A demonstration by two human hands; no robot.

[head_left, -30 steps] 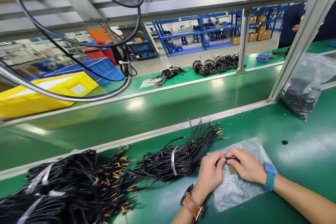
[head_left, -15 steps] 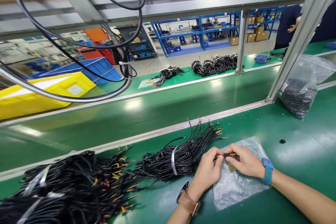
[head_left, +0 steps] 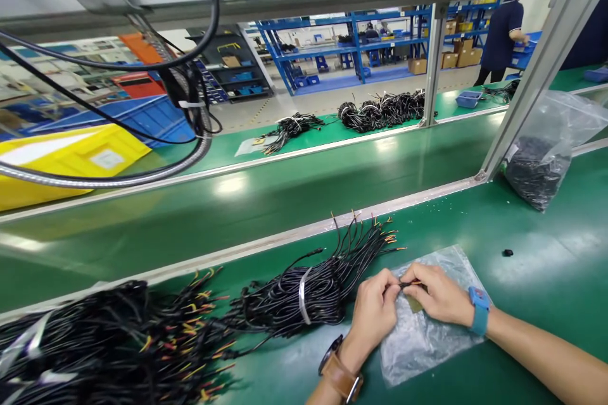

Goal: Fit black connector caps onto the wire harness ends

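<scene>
My left hand (head_left: 373,313) and my right hand (head_left: 439,296) meet above a clear plastic bag (head_left: 427,338) lying on the green bench. Both pinch the same thin black cable end (head_left: 406,284) with coloured wires, fingers closed on it. Just left of my hands lies a tied bundle of black cables (head_left: 308,285) with a white band, its stripped ends fanning toward the belt. A larger heap of black cables (head_left: 118,342) with red and yellow tips fills the lower left.
A green conveyor belt (head_left: 285,196) runs across beyond an aluminium rail. A plastic bag of black parts (head_left: 539,168) leans by a frame post at right. A small black piece (head_left: 507,252) lies on the bench. A person in dark clothes (head_left: 501,35) stands far back.
The camera view has tilted slightly, shifting the scene. My hands stay together over the plastic bag, still pinching the cable end, drifted a little left.
</scene>
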